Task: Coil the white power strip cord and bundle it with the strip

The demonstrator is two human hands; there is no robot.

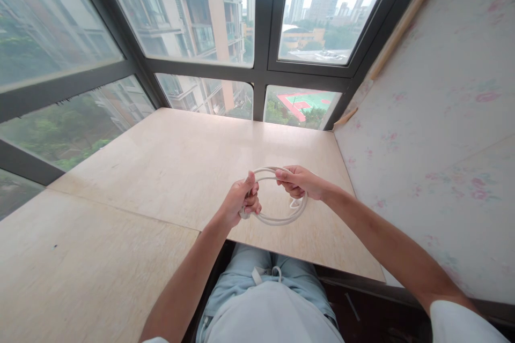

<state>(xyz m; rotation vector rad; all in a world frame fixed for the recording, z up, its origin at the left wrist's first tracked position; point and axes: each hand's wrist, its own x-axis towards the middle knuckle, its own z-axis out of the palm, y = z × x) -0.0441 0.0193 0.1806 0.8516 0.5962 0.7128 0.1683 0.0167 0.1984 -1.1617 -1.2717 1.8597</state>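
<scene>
A white cable [280, 221], wound into a loose round coil of a few turns, is held up above the near edge of the wooden tabletop [193, 161]. My left hand [242, 199] is closed around the coil's left side, thumb up, with a pale end piece sticking out below the fist. On the upper right of the coil, my right hand [298, 182] pinches the cable between thumb and fingers. A short loose bit of cable hangs inside the ring under the right hand. The kind of plug or end is too small to make out.
Dark-framed windows [261, 48] stand behind and to the left of the tabletop. A wall with floral paper [434, 134] rises along the right side. A seam crosses the wooden boards on the left, and my legs [257, 262] are at the near edge.
</scene>
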